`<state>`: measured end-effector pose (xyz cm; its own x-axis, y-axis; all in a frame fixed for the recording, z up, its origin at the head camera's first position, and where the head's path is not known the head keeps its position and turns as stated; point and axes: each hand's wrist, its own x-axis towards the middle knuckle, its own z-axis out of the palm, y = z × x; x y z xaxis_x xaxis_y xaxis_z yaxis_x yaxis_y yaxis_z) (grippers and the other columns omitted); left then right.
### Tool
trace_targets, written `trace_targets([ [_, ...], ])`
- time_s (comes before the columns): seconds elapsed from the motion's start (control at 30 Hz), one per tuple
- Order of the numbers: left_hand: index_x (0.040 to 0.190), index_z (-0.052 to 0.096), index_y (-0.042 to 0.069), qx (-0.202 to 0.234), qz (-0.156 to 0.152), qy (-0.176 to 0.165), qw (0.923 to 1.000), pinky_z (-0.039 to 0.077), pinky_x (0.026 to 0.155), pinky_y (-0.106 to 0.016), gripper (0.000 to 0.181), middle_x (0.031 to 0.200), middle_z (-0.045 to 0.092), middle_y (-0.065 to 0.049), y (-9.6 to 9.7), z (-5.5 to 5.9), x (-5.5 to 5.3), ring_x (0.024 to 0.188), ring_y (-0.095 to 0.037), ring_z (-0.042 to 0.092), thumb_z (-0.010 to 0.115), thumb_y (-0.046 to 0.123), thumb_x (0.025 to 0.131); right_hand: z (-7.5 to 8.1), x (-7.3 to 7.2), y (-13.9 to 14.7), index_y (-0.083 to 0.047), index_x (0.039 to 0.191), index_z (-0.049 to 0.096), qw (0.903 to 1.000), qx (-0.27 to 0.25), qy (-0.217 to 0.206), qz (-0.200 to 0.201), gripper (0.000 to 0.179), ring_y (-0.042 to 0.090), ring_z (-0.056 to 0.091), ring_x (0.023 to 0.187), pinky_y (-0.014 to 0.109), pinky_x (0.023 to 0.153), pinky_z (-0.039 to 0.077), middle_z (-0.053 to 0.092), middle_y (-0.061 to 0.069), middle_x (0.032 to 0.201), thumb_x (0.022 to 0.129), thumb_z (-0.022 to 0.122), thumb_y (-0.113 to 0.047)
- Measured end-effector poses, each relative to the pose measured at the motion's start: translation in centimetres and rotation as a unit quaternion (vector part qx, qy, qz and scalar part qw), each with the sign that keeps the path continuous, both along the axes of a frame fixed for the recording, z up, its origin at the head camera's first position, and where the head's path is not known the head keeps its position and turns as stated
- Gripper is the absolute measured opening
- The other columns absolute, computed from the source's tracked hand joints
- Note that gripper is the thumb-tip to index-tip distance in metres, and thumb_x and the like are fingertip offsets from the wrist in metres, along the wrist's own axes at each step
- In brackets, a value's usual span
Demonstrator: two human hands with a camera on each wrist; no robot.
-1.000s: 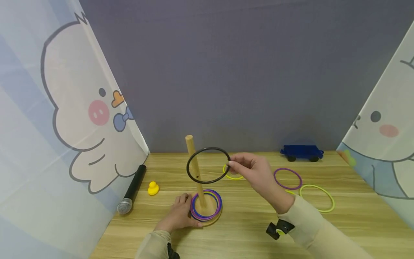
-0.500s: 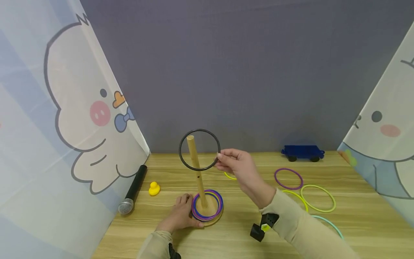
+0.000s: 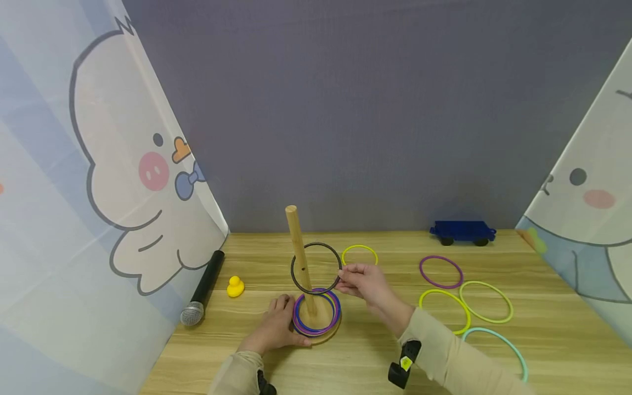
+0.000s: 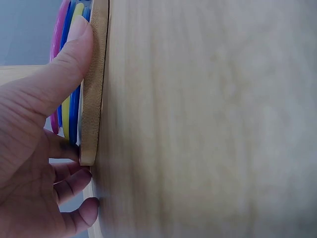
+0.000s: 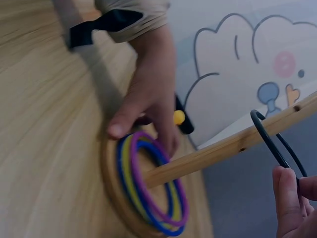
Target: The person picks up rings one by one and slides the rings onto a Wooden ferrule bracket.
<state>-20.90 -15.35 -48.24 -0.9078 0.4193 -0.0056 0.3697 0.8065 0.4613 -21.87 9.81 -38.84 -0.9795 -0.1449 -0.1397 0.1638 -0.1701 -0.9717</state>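
A wooden ring toss stand (image 3: 297, 241) rises from a round base, with several blue, yellow and purple rings (image 3: 337, 316) stacked around its foot. My left hand (image 3: 276, 327) grips the near left edge of that base (image 4: 93, 99), its thumb along the rim beside the stacked rings. Thumb and fingertips of my right hand (image 3: 369, 285) pinch a thin black ring (image 5: 270, 141) at its right side. The right wrist view shows the post passing through this ring. It hangs tilted around the lower half of the post, above the stack.
On the right of the table lie a purple ring (image 3: 462, 274), a yellow ring (image 3: 421, 302), a lime ring (image 3: 511, 307) and a teal ring (image 3: 519, 354). Another yellow ring (image 3: 360, 246) lies behind. A blue toy wagon (image 3: 462, 231), yellow duck (image 3: 235, 287) and microphone (image 3: 207, 282) stand around.
The right hand has lifted the black ring to the post's top, then brought it down around the post. The left hand has stayed on the base.
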Motion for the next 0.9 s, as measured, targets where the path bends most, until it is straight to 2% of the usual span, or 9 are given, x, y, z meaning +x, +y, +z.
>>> trace_targets([
  [0.17,0.144,0.035,-0.012,0.003,0.005,-0.002,1.0,0.032,0.102,-0.062,0.12,0.14,0.037,-0.026,0.0,0.1,0.0,0.127,-0.043,0.031,0.086,0.058,0.061,-3.0,0.1,0.2,0.016,0.108,0.06,0.9998,0.016,-0.012,-0.002,0.02,0.018,0.069,0.071,0.03,0.072,0.057,0.068,0.014,0.083,0.094,0.06,0.002],
  [0.33,0.144,0.036,-0.011,0.007,0.008,-0.003,0.9999,0.033,0.1,-0.063,0.118,0.14,0.038,-0.025,0.0,0.1,0.0,0.127,-0.042,0.032,0.086,0.057,0.061,-5.6,0.3,0.4,0.021,0.111,0.055,0.9995,0.023,-0.018,0.014,0.024,0.019,0.07,0.07,0.034,0.074,0.057,0.068,0.014,0.083,0.093,0.058,0.005],
  [0.47,0.144,0.035,-0.011,0.007,0.009,-0.005,0.9999,0.033,0.101,-0.063,0.119,0.14,0.038,-0.026,0.0,0.2,0.0,0.127,-0.042,0.032,0.086,0.057,0.061,-7.1,0.5,0.3,0.022,0.109,0.055,0.9989,0.012,-0.034,0.03,0.024,0.017,0.069,0.068,0.031,0.07,0.057,0.067,0.012,0.08,0.091,0.059,0.007],
  [0.6,0.143,0.035,-0.013,0.008,0.011,-0.01,0.9999,0.032,0.102,-0.063,0.119,0.141,0.036,-0.027,0.0,0.3,0.1,0.128,-0.043,0.032,0.086,0.056,0.062,-8.3,0.7,0.1,0.02,0.103,0.058,0.9982,0.017,-0.037,0.044,0.019,0.017,0.068,0.067,0.03,0.068,0.058,0.067,0.011,0.078,0.091,0.061,0.005],
  [0.73,0.143,0.035,-0.013,0.007,0.012,-0.013,0.9998,0.032,0.102,-0.064,0.118,0.142,0.036,-0.027,0.1,0.3,0.1,0.129,-0.044,0.031,0.086,0.056,0.062,-8.9,0.7,-0.1,0.019,0.1,0.06,0.998,0.033,-0.023,0.05,0.02,0.017,0.068,0.065,0.032,0.066,0.058,0.068,0.012,0.077,0.091,0.063,0.002],
  [0.9,0.143,0.035,-0.013,-0.006,0.01,-0.01,0.9999,0.032,0.103,-0.062,0.119,0.141,0.036,-0.027,0.2,0.2,0.0,0.13,-0.044,0.031,0.085,0.059,0.062,-8.9,0.6,-0.3,0.015,0.096,0.064,0.9952,0.091,-0.006,0.035,0.018,0.016,0.065,0.059,0.03,0.057,0.057,0.067,0.01,0.072,0.09,0.065,-0.001],
])
